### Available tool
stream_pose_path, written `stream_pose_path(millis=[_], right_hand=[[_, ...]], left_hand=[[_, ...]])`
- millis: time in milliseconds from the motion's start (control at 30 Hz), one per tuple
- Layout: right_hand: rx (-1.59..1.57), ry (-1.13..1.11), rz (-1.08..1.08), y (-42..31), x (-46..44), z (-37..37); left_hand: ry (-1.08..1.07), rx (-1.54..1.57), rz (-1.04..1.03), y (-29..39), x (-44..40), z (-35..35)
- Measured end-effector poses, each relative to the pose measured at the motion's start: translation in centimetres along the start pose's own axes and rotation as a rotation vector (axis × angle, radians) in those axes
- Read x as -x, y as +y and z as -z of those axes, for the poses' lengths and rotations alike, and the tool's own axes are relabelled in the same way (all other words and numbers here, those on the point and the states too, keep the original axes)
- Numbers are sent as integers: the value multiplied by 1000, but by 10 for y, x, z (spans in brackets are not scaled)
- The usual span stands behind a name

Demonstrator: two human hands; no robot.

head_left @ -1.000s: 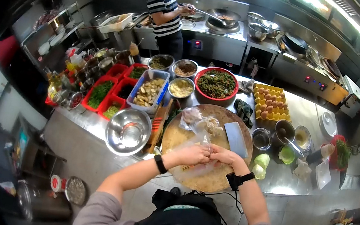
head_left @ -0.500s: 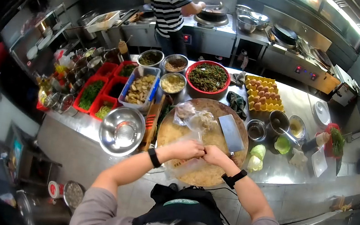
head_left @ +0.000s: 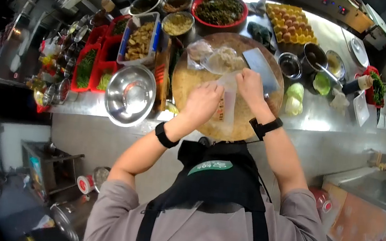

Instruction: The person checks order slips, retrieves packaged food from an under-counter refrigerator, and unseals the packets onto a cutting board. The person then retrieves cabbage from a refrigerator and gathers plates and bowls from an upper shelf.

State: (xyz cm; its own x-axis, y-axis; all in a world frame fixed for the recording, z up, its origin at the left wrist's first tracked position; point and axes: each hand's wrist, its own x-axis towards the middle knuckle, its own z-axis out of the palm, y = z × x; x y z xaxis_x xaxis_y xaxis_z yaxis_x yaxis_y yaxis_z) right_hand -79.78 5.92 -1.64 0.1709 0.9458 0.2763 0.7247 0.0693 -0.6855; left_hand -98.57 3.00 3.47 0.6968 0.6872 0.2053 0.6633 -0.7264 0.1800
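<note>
A clear plastic bag with red print hangs between my hands over the round wooden chopping board. My left hand has its fingers closed on the bag's left side. On the other side, my right hand pinches the bag's upper edge. Just beyond them on the board are a bag of pale food and a smaller clear bag, whose contents I cannot make out. A cleaver lies flat at the board's right, close to my right hand.
Left of the board are a steel bowl, a tub of sliced food and red containers. A red basin of greens and an egg tray stand behind. Cabbage pieces and a ladle pot sit right.
My hands have moved apart from each other, and the printed bag is now spread between them. The view has tilted down, so the person at the stove is mostly out of sight.
</note>
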Motion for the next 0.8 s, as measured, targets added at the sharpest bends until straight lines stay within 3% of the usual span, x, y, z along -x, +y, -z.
stream_pose_path(millis=[133, 167, 233, 267, 333, 367, 433, 500, 600, 667, 700, 767, 800], right_hand=[[-6, -113, -58, -12, 0, 9], [-4, -111, -58, -14, -3, 12], [-13, -77, 259, -18, -4, 19], [-10, -77, 250, -25, -6, 20], [235, -481, 291, -40, -12, 19], [239, -478, 275, -44, -17, 16], [522, -520, -12, -48, -28, 14], [460, -493, -74, -41, -30, 26], [352, -425, -113, -42, -26, 28], [-127, -655, -132, -34, -26, 39], [-129, -650, -134, -30, -15, 42], [-1120, -506, -304, -20, 21, 46], [-1116, -502, -294, -4, 38, 41]], left_hand=[[-92, 68, 23, -17, 6, 15], [-60, 95, -76, -23, 7, 15], [-34, 127, -176, -29, 10, 14], [-59, 104, -258, -30, 10, 12], [-88, 93, -358, -31, 8, 9], [-92, 66, -409, -32, 6, 10], [-93, 47, -476, -33, 6, 16], [5, 49, -406, -33, 17, 27], [-17, 5, -420, -31, 30, 33], [40, 67, -422, -42, 29, 31], [103, 154, -358, -46, 25, 37], [250, 363, -256, -58, 15, 37], [258, 359, -263, -59, 9, 40]])
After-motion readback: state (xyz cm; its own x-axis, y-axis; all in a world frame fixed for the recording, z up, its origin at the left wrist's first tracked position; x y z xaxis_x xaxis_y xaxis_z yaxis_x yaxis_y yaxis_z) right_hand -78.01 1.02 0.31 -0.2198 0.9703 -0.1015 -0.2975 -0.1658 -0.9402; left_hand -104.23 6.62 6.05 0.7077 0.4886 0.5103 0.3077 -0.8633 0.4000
